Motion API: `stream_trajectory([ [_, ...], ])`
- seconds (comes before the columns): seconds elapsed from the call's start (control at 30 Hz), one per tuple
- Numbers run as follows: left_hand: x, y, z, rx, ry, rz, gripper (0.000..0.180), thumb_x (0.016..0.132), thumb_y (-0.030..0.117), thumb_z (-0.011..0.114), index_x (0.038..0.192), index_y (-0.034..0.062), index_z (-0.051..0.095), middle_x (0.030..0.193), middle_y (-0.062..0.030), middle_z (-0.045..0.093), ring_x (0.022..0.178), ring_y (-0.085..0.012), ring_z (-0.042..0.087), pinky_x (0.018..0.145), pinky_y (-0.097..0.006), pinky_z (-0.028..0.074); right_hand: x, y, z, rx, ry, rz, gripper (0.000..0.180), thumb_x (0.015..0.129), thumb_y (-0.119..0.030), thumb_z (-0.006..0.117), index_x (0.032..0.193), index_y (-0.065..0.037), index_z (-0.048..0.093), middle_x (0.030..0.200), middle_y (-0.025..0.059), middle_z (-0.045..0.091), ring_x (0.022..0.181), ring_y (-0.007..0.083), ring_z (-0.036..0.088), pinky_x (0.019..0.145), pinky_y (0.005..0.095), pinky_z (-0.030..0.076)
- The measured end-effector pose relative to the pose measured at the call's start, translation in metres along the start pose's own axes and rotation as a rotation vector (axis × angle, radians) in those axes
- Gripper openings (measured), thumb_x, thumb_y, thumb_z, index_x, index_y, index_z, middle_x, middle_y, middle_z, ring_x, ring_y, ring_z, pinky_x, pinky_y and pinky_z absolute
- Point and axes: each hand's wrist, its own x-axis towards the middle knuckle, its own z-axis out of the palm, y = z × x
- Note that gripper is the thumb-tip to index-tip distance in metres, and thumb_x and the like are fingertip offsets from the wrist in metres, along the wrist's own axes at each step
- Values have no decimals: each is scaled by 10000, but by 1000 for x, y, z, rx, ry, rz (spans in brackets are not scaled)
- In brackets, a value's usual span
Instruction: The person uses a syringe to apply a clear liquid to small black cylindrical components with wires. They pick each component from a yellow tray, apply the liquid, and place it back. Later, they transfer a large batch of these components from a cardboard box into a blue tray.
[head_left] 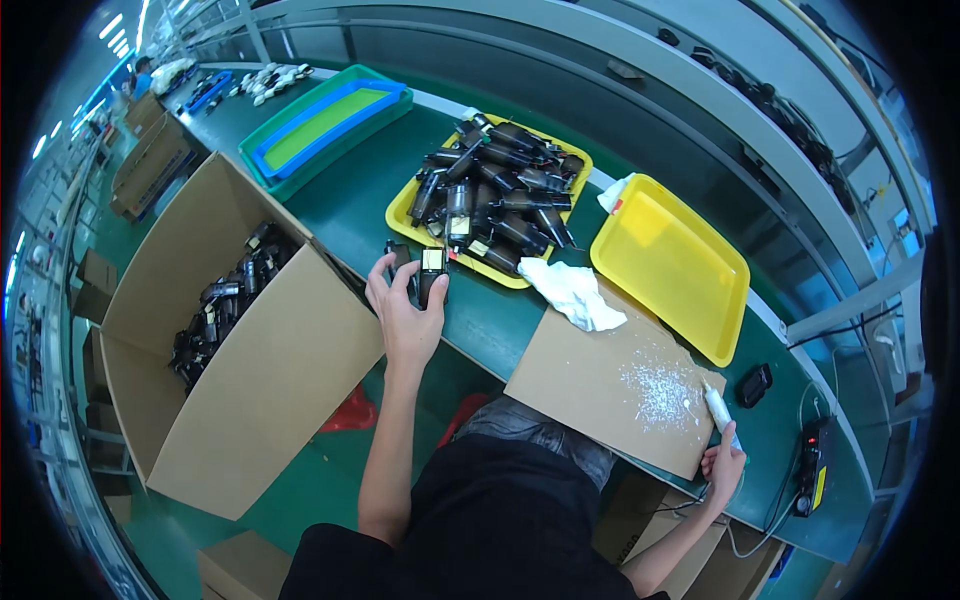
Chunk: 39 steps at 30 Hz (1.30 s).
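My left hand is closed around a small black device with a pale yellow label, just in front of a heaped yellow tray. A second dark piece shows by its fingers; whether it is also held, I cannot tell. On the right, my right hand grips the lower end of a slim white tool. The tool's tip lies over the right edge of a cardboard sheet, beside scattered white crumbs. Many black devices lie piled in the tray.
A yellow tray stands right of the pile, with a white cloth nearby. At left is a large carton of black parts. Blue and green trays are stacked behind. A black box with cables sits far right.
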Motion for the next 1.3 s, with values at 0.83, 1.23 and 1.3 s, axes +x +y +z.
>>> stream_trajectory([
  [0.83,-88,154,55,-825,-918,21,374,813,-24,628,1165,-106,535,1319,-183,463,1152,-214,498,949,-319,416,-11,-2,-6,269,-37,-28,554,917,-434,568,541,-27,557,443,13,482,382,102,480,379,278,375],
  [1.23,-446,384,168,-953,-1949,961,656,786,325,727,1300,0,480,1338,-243,432,1253,-339,433,1044,-381,348,-23,15,12,152,236,-207,491,861,-400,618,584,5,609,548,176,569,505,313,576,512,409,452],
  [1.3,-477,388,182,-749,-1902,967,682,806,372,694,1342,27,453,1387,-277,363,1303,-365,371,1084,-398,293,-24,16,6,134,241,-211,492,862,-407,617,586,1,612,544,169,570,506,313,578,512,403,450],
])
